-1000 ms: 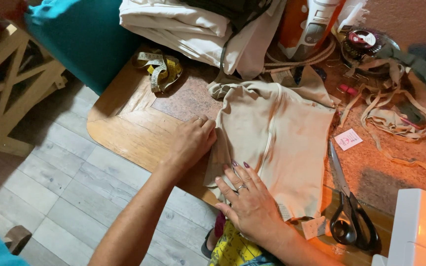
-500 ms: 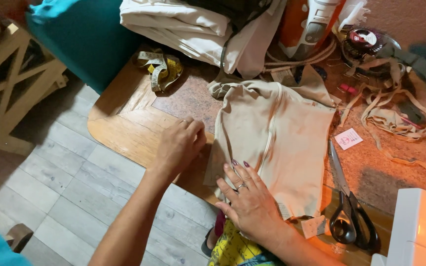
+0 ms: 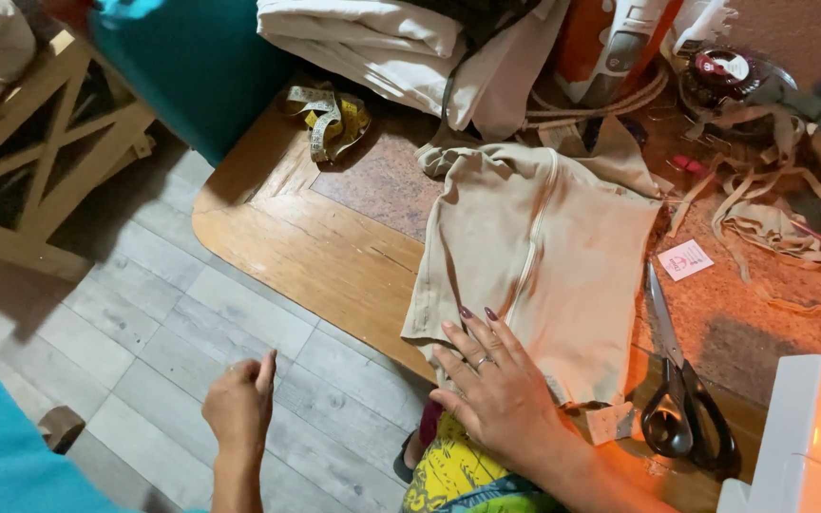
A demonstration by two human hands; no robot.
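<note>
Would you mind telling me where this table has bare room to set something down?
Free: the wooden edge strip and speckled surface between measuring tape and beige garment. Crowded: fabric strips and scissors on the right.

Right hand (image 3: 496, 389) flat on beige garment (image 3: 544, 256) at table (image 3: 306, 252) edge, left hand (image 3: 239, 408) over floor, scissors (image 3: 677, 399) right

- Beige fabric garment piece (image 3: 544, 256) with a centre seam lies flat, slightly rumpled, on the wooden table (image 3: 315, 247), its near edge overhanging the table's rim.
</note>
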